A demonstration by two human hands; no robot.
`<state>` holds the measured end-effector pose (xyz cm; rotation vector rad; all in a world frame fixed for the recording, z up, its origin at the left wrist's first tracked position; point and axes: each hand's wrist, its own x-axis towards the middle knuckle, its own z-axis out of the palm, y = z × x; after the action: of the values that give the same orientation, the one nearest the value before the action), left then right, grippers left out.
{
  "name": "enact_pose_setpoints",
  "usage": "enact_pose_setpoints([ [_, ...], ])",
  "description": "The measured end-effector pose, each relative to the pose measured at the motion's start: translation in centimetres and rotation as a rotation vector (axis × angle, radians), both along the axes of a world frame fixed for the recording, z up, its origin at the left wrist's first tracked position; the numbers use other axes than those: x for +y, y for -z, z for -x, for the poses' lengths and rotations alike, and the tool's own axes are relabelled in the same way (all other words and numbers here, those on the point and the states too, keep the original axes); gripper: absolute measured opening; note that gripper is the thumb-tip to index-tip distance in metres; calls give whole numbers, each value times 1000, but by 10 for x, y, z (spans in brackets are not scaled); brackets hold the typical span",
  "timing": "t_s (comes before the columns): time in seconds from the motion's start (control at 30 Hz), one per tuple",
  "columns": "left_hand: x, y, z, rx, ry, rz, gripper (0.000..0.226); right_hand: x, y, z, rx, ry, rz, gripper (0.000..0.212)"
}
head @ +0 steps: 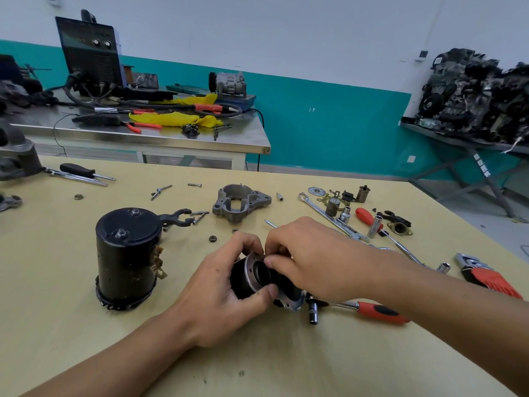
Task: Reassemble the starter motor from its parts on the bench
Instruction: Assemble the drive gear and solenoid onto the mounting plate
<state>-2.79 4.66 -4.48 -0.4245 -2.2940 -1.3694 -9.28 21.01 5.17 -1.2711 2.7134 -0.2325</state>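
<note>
Most of the job looks undone. The left hand (226, 293) grips a black flanged part (252, 277) low over the table (86, 353); the right hand (309, 259) pinches something small at its rim. The motor body (127, 257) and nose housing (239, 202) stand apart, unjoined.

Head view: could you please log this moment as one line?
left hand: holds black cylindrical part | right hand: fingers at its metal flange | motor housing: upright on bench, untouched

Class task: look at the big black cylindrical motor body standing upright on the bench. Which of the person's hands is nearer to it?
Left. The left hand grips a small black part just right of the motor body; the right hand is farther right, beyond that part.
</note>
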Motion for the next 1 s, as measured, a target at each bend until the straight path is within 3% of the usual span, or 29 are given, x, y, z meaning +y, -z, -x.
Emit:
enact_pose_setpoints([
  [0.23,1,2,0,10,-20,-28,37,-3,-1,2,5,-13,38,16],
  [0.77,3,-1,-1,-27,-7,-100,40,-7,5,-5,103,-44,-146,28],
  [1.0,2,-5,0,-93,48,-191,40,-7,3,0,21,-31,-91,31],
])
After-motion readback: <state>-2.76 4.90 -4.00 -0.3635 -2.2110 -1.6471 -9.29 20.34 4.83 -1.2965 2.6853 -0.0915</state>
